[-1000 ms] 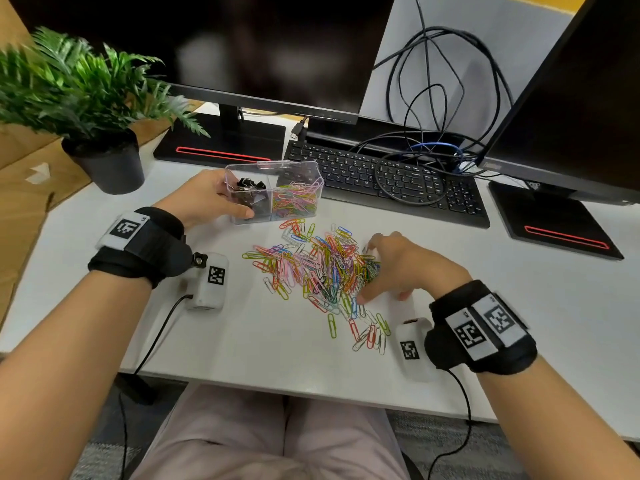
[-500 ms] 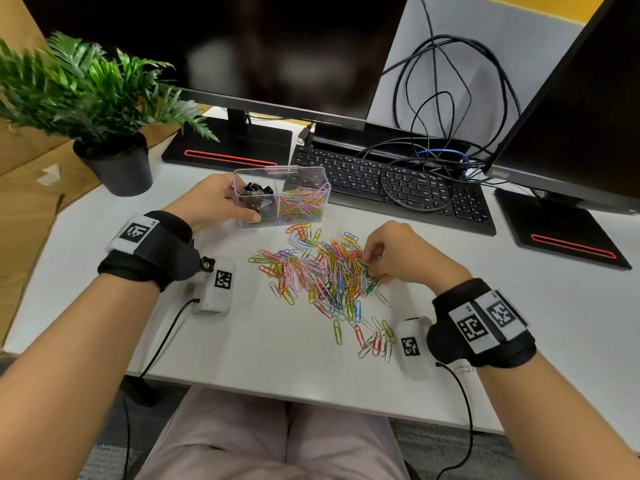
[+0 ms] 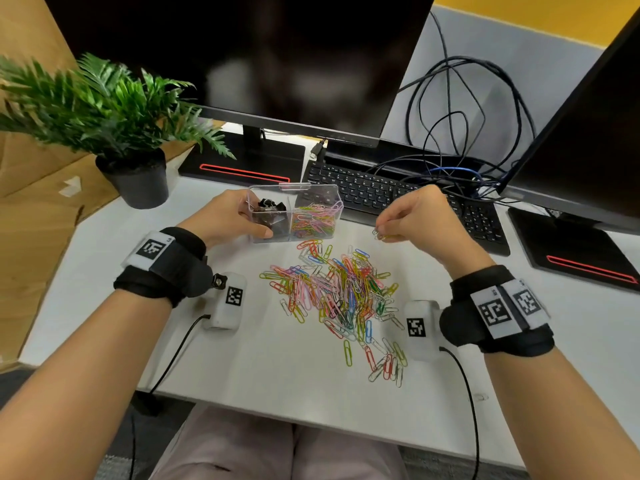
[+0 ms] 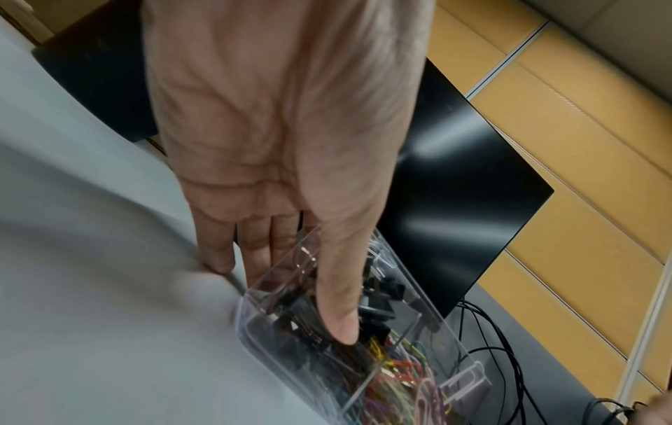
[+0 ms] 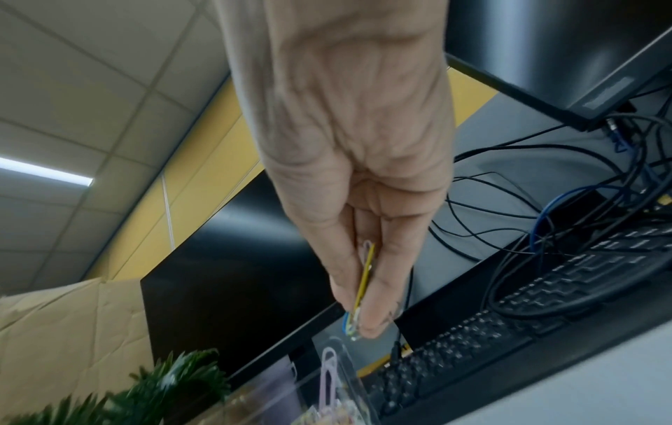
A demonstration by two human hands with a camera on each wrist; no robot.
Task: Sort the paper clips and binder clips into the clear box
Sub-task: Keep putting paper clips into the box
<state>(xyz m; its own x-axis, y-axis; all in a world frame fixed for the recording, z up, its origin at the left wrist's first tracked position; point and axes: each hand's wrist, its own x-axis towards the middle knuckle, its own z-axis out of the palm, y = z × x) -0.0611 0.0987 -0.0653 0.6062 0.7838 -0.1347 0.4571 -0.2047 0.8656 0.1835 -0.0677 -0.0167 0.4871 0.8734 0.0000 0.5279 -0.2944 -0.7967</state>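
A clear two-part box stands on the white desk in front of the keyboard. Black binder clips fill its left part and coloured paper clips its right part. My left hand grips the box's left end, thumb on its near wall, fingers behind it. My right hand is raised to the right of the box and pinches a few paper clips between thumb and fingers. A loose heap of coloured paper clips lies on the desk between my wrists.
A black keyboard with tangled cables lies right behind the box. Two monitors stand at the back, with flat black bases left and right. A potted fern stands far left. The desk's front edge is near my lap.
My right hand has lifted off the heap with a few paper clips pinched and has moved up toward the box. The left hand still holds the box.
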